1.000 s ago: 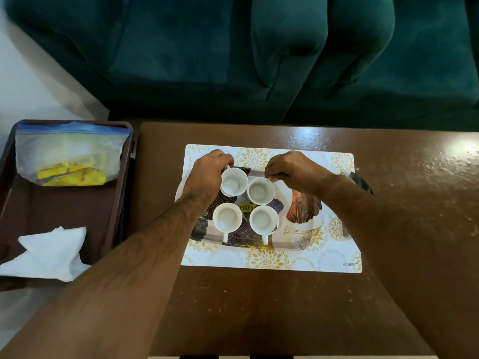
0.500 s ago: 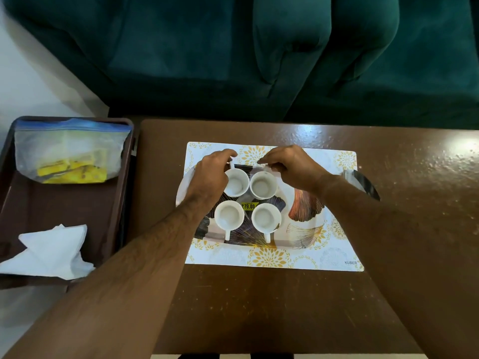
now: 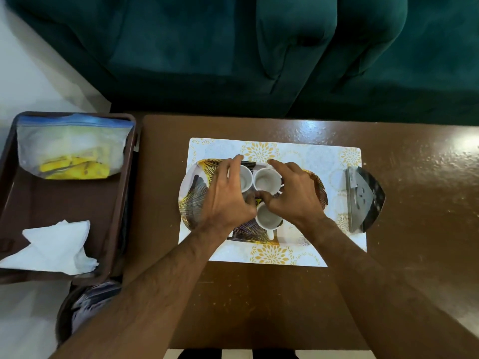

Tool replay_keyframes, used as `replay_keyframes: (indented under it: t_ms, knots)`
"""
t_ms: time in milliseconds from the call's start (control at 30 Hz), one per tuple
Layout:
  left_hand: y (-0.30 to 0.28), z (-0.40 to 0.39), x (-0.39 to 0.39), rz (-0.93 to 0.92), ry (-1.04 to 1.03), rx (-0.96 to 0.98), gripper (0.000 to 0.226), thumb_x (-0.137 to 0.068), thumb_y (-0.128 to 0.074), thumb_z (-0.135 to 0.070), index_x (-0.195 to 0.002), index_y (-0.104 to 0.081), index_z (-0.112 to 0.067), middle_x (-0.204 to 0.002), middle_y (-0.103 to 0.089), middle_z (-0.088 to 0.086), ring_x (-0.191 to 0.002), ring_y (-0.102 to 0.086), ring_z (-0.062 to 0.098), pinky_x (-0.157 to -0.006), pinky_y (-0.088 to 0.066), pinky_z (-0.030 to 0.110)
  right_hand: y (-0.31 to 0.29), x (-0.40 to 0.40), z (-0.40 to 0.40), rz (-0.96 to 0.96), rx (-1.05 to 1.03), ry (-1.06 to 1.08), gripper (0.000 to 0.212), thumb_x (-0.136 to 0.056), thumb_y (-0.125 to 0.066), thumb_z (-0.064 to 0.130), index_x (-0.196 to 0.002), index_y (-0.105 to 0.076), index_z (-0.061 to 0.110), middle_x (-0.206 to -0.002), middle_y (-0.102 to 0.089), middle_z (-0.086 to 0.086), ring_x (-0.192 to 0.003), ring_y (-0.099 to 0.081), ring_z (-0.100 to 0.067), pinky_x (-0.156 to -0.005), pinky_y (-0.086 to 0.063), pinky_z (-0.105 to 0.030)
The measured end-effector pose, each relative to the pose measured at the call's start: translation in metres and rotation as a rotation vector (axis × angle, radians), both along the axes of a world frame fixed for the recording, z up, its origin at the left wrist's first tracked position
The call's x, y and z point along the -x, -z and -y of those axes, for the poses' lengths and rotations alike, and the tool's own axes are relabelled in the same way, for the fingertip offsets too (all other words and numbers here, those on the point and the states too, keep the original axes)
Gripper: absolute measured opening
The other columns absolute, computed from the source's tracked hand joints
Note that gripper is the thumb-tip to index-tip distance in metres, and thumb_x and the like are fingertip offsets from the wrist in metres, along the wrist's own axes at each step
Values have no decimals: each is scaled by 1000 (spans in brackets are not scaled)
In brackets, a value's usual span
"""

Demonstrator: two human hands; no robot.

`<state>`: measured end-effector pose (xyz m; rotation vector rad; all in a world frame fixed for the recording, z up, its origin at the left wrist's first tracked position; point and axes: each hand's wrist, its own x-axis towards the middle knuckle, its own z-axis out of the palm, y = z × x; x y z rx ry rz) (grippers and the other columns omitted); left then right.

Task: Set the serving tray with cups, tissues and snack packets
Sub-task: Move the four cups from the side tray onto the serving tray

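Cups (image 3: 267,178) crowd the serving tray (image 3: 193,193) at tabletop centre; left hand (image 3: 228,195) and right hand (image 3: 293,193) curl round them. Tissues (image 3: 57,244), nine o'clock. Nudging could topple one, I judge.

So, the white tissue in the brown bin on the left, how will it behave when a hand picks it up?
The white tissue probably is very light and floppy: it lies crumpled, with loose folds and soft edges. It will likely sag and unfold from a pinch. One corner hangs over the wall of the brown bin, so it may slide off easily.
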<state>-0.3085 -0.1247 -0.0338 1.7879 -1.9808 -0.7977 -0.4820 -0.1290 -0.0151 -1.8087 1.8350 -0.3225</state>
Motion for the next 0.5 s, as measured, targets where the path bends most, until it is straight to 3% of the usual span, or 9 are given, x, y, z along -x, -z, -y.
replay_keyframes:
  t_ms: [300,500]
  knots:
    - [4,4,-1,11,-16,-36,76,-73,-76,-24,-141,-43,-23,-136,-49,1,-124,-51,25,-89,-53,37,2,-11,4,-87,-29,-53,79,-68,-77,36,-141,-52,25,-115,-64,-12,-101,-65,-36,-77,-52,-39]
    - [4,5,-3,19,6,-22,79,-69,-75,-17,-142,-44,-22,-136,-49,3,-126,-51,27,-91,-56,40,1,-7,4,-57,-33,-40,82,-65,-76,24,-143,-52,22,-114,-62,-13,-104,-63,-34,-82,-53,-40]
